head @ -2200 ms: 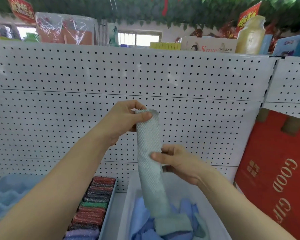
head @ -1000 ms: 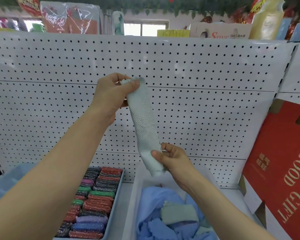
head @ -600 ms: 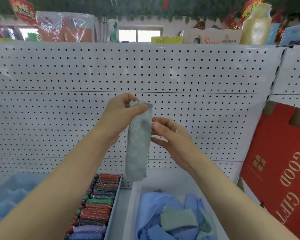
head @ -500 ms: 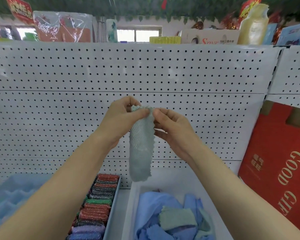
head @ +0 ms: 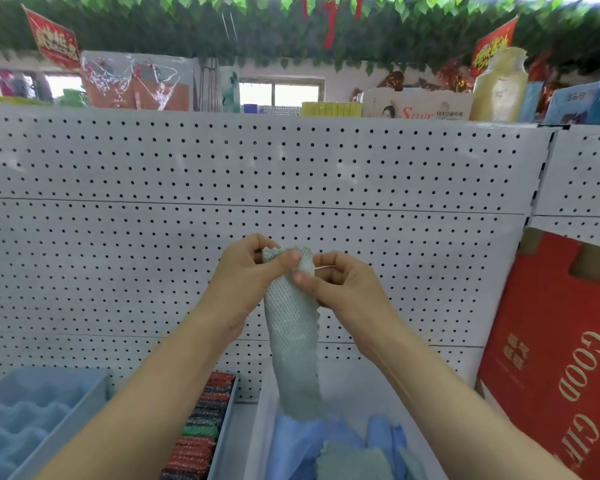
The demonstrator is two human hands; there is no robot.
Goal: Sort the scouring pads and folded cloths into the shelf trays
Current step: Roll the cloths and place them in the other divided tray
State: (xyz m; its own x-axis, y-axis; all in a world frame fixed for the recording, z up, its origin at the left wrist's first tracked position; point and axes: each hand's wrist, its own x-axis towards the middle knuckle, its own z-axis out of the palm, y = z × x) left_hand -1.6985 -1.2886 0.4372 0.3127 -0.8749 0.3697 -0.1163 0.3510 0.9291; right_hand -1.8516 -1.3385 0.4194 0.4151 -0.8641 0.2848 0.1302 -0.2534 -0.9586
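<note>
A pale green mesh cloth hangs in front of the pegboard, above the white tray. My left hand pinches its top left corner. My right hand pinches the top right edge close beside it. The cloth's lower end dangles just over the blue cloths piled in that tray, where a folded green cloth also lies. To the left, a narrow tray holds a row of glittery scouring pads in red, green and dark colours.
A light blue tray with wavy blue sponges stands at the far left. A red gift box leans at the right. The white pegboard backs the shelf, with boxes and bottles on top.
My right hand let go of the cloth's lower end and rose to its top edge beside my left hand. Both hands and the cloth have come down slightly.
</note>
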